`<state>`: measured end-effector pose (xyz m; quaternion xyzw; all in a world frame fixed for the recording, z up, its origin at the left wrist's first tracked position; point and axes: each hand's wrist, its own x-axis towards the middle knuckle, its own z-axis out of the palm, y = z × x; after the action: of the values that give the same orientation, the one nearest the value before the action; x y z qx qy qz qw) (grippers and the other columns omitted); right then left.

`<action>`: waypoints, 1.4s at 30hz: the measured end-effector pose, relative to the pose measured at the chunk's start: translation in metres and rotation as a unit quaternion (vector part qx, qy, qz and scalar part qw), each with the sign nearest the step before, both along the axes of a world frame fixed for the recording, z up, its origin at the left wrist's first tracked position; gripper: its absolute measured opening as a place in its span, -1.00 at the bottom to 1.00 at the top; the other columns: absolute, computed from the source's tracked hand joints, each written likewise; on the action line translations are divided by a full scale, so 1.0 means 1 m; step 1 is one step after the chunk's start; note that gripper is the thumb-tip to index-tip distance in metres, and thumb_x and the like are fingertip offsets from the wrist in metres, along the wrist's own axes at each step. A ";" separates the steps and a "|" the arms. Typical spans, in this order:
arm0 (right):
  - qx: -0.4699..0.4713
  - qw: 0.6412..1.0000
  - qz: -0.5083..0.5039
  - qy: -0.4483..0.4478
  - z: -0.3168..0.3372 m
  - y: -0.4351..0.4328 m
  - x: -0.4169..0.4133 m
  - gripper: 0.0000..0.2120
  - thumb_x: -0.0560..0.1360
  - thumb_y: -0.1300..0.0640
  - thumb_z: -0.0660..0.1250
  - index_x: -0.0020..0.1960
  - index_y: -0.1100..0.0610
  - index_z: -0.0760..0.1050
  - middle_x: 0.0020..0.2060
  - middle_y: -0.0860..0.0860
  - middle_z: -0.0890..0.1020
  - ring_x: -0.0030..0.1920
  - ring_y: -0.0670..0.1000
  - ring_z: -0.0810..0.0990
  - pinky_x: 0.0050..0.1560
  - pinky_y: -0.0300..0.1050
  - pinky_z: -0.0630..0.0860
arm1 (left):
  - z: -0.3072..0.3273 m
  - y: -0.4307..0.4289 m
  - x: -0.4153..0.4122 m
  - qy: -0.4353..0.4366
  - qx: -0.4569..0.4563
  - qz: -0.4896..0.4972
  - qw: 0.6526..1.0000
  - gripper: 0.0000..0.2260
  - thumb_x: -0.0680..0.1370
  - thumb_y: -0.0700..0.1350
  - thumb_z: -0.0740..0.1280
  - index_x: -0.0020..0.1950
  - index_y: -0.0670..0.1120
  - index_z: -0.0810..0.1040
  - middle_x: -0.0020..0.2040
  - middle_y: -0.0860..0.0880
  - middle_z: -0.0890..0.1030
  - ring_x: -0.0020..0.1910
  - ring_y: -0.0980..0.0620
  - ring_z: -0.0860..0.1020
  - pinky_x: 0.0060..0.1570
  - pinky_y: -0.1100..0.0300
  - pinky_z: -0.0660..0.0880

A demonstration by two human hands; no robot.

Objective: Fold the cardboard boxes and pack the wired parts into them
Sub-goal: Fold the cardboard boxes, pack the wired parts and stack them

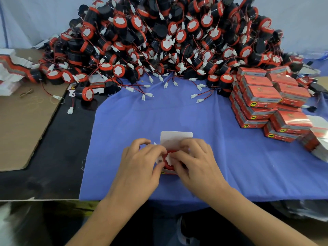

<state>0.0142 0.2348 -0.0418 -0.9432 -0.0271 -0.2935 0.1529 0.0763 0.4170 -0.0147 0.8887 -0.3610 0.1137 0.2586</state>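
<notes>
Heaping across the far side, the pile of wired parts point(168, 41) sits within reach. A blue cloth point(177, 114) covers the near work area. Packed boxes point(269, 102) stack right, likely to stay apart from unpacked stock. Near centre stands 1 open box point(176, 138), flap up. The left hand point(140, 162) curls round it as a brace, and the right hand point(197, 160) pinches a wired part point(169, 157) down inside.

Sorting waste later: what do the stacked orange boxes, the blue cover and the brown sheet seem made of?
Stacked orange boxes: likely glossy printed card, glints on top faces. Blue cover: matte cloth, soft creases, loose threads at edge. Brown sheet: dull cardboard, probably corrugated, ragged edge.
</notes>
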 end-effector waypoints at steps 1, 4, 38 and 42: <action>0.009 1.000 -0.015 -0.019 -0.003 0.000 -0.001 -0.96 0.53 0.11 0.46 -0.09 0.01 0.69 0.11 0.04 0.56 0.12 0.13 0.49 0.14 0.01 0.40 | 0.002 0.000 0.000 -0.021 0.023 0.000 1.000 -0.83 0.49 -0.13 0.52 0.01 0.06 0.61 -0.04 0.20 0.64 0.24 -0.04 0.49 0.06 0.06 0.42; 0.164 0.986 -0.043 -0.001 -0.008 0.003 -0.007 -0.82 0.48 0.05 0.53 0.03 -0.07 0.58 0.23 -0.04 0.37 0.25 -0.01 0.43 0.23 -0.27 0.39 | 0.003 -0.003 -0.001 -0.076 0.099 -0.021 0.992 -0.86 0.52 -0.15 0.47 -0.03 0.05 0.57 -0.11 0.16 0.63 0.33 -0.09 0.48 0.11 0.07 0.39; 0.522 0.851 -0.005 0.046 -0.021 0.004 -0.009 -0.85 0.55 0.12 0.34 0.10 -0.04 0.57 0.02 -0.06 0.67 0.03 0.00 0.68 0.01 -0.09 0.62 | -0.054 -0.017 0.004 0.340 -0.367 0.001 0.866 -0.59 0.48 -0.01 0.49 0.27 0.14 0.44 0.18 0.08 0.68 0.13 0.00 0.68 0.07 0.05 0.63; 0.504 0.862 0.019 0.042 -0.022 0.005 -0.009 -0.42 0.55 0.20 0.39 0.43 -0.25 0.33 0.10 -0.11 0.61 0.07 0.00 0.66 0.04 -0.20 0.61 | -0.056 -0.017 0.003 0.319 -0.351 0.002 0.880 -0.79 0.53 -0.02 0.44 0.16 0.14 0.60 0.13 0.12 0.68 0.09 0.08 0.68 0.03 0.11 0.64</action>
<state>0.0047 0.2395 -0.0640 -0.7484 0.1128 -0.2238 0.6141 0.0795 0.3997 -0.0705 0.7286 -0.1931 -0.0563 0.6548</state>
